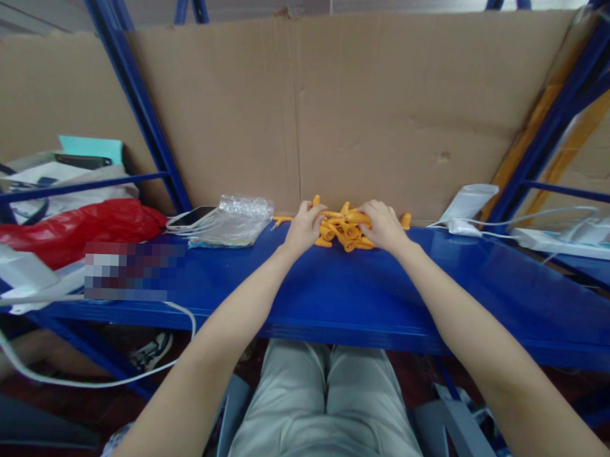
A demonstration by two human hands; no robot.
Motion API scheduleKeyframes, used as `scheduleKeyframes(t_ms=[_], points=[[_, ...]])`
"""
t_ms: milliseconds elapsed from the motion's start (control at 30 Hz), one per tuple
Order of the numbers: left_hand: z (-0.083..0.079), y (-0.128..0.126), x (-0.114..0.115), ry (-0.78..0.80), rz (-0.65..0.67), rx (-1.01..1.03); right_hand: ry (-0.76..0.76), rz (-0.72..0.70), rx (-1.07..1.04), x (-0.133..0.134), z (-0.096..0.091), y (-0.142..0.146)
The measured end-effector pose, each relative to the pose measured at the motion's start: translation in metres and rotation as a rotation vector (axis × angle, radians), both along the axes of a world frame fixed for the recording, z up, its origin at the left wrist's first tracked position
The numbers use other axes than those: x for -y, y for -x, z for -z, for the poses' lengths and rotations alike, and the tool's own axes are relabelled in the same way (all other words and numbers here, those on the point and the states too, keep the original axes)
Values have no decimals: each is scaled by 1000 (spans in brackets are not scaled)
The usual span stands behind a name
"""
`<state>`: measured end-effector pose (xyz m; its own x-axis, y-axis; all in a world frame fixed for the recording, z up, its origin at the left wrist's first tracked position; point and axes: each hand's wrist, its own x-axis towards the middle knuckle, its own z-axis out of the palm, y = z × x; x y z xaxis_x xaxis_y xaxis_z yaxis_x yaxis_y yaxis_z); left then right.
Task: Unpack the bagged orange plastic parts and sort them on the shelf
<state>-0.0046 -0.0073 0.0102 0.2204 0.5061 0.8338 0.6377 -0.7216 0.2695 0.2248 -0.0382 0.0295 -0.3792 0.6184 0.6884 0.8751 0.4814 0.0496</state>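
Note:
A heap of orange plastic parts (345, 235), some with round tube-like ends, lies at the back of the blue shelf (352, 297), near the cardboard. My left hand (304, 227) grips the left side of the heap, fingers curled in against the parts. From the right, my right hand (385, 224) closes over the other side, its fingertips partly hidden among the parts. One orange piece pokes up behind my left hand, and another shows just beyond my right hand. What exactly the parts are, I cannot make out.
Clear plastic packaging (240, 221) and a phone-like dark object (198, 216) lie to the left. Beyond them are a red bag (85, 227) and white cables. A white charger-like item (468, 207) and a power strip (574, 244) sit right. Cardboard (379, 111) walls the back.

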Motion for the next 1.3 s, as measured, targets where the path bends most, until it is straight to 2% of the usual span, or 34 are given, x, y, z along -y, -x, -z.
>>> scheduleKeyframes(t_ms=[133,300,400,500,567,667,767,833,1167,1300], points=[[1,0,-1,-24,-3,10,-11,31,3,-1,1,-2],[1,2,-4,-32,-18,44,-92,88,-81,-5,0,-12],[0,3,-4,-29,-31,46,-134,203,-228,-10,-4,-28],[0,3,-3,-14,-23,46,-144,388,-442,-14,-3,-55],[1,2,-3,-7,-12,50,-87,522,-576,-17,4,-74],[2,2,-4,-13,-7,56,102,668,-705,-18,20,-99],[2,2,-4,-19,-27,52,308,790,-797,-17,34,-110],[2,2,-4,-16,-38,43,393,846,-829,-15,39,-112],[3,2,-5,-24,-44,26,493,906,-736,-10,37,-107],[3,2,-6,-31,-36,25,361,900,-767,-10,38,-109]])
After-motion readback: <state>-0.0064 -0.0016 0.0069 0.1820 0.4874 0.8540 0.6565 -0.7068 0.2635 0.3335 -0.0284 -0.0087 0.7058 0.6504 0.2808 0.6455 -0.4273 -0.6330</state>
